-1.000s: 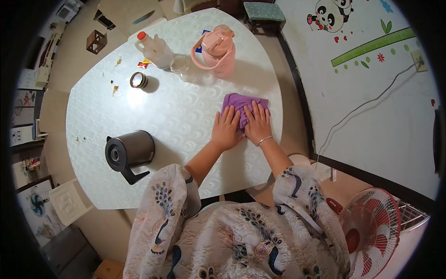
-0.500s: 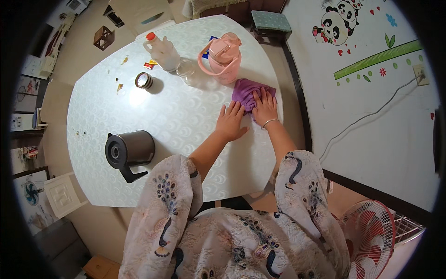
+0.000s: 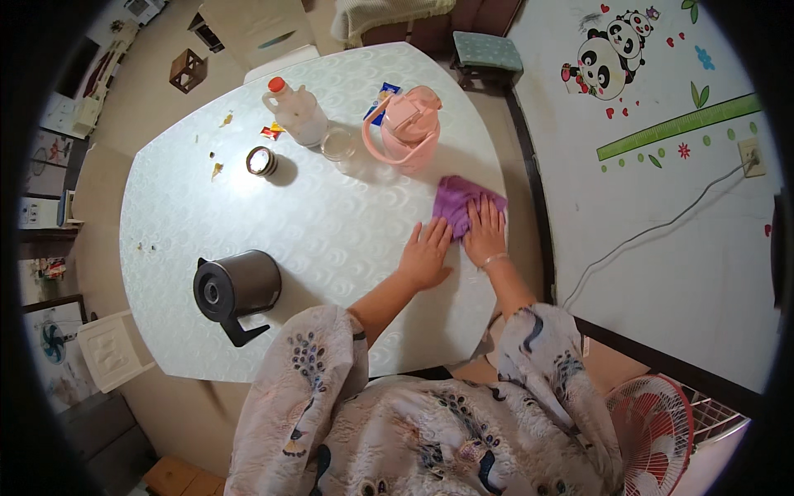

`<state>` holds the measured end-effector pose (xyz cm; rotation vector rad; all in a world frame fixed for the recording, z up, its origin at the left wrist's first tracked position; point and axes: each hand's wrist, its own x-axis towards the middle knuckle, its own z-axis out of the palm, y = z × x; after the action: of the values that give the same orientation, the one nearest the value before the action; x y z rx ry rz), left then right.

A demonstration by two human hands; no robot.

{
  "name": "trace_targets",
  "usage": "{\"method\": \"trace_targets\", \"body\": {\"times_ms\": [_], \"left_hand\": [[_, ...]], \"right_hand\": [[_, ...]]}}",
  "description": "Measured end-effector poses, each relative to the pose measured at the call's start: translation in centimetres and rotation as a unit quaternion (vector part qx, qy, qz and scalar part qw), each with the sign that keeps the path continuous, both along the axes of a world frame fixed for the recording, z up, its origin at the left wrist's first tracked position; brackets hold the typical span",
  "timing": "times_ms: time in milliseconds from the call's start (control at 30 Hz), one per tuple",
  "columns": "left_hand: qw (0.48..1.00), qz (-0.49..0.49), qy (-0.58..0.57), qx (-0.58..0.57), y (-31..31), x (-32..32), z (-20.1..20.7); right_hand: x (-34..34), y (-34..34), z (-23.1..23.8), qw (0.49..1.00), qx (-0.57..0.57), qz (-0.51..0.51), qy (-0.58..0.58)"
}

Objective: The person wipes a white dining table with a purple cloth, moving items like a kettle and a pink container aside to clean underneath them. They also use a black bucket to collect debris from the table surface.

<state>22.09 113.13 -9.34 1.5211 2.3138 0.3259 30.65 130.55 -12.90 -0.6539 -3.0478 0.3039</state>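
A purple cloth (image 3: 453,201) lies rumpled near the right edge of a pale, patterned table (image 3: 347,240). My right hand (image 3: 486,237), with a bracelet at the wrist, rests palm down on it, fingers stretched out. Just left of that, my left hand (image 3: 426,258) lies flat with its fingers spread, its fingertips at the cloth's near edge. Beyond the cloth stands a pink bottle (image 3: 411,132) with a carrying loop. Next to it are a clear glass jar (image 3: 339,147) and a translucent jug (image 3: 299,116) with a red cap.
A dark grey kettle (image 3: 240,285) stands at the table's left near side. Farther back sit a small round tin (image 3: 261,161), a blue packet (image 3: 382,103), a red and yellow wrapper (image 3: 271,131) and scattered scraps (image 3: 217,170). A wall (image 3: 662,198) runs along the right; a red fan (image 3: 649,430) stands behind it.
Both hands and the purple cloth have come slightly nearer to me along the right edge. The right hand's fingers lie straighter on the cloth. The whole view has shifted a little.
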Motion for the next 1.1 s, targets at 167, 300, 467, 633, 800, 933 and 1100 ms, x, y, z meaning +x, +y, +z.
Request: {"method": "trace_targets", "body": {"times_ms": [167,300,467,633,800,933,1100], "left_hand": [[0.998,0.046,-0.028,0.014,3.3,-4.5,-0.2],[0.987,0.091,-0.080,0.107,-0.8,-5.8,-0.6],[0.960,0.201,-0.073,0.181,-9.1,-8.5,-1.4],[0.911,0.339,-0.038,0.231,-12.1,-13.9,-3.0],[0.878,0.387,-0.072,0.271,-8.6,-19.1,-1.0],[0.864,0.384,-0.109,0.308,-6.2,-21.4,-0.1],[0.845,0.395,-0.152,0.328,-4.6,-22.1,-0.6]], "right_hand": [[-6.0,5.4,-0.3,1.000,-0.002,0.010,-0.017],[-6.6,6.0,0.7,0.998,-0.042,0.023,-0.051],[-7.5,7.4,2.1,0.991,-0.084,0.034,-0.096],[-9.7,7.1,4.8,0.996,-0.089,-0.005,-0.027],[-14.5,4.2,7.2,0.926,-0.283,0.065,0.241],[-18.5,1.2,12.6,0.338,-0.926,-0.131,0.103],[-19.8,1.0,10.0,0.359,-0.921,0.021,0.151]]}}
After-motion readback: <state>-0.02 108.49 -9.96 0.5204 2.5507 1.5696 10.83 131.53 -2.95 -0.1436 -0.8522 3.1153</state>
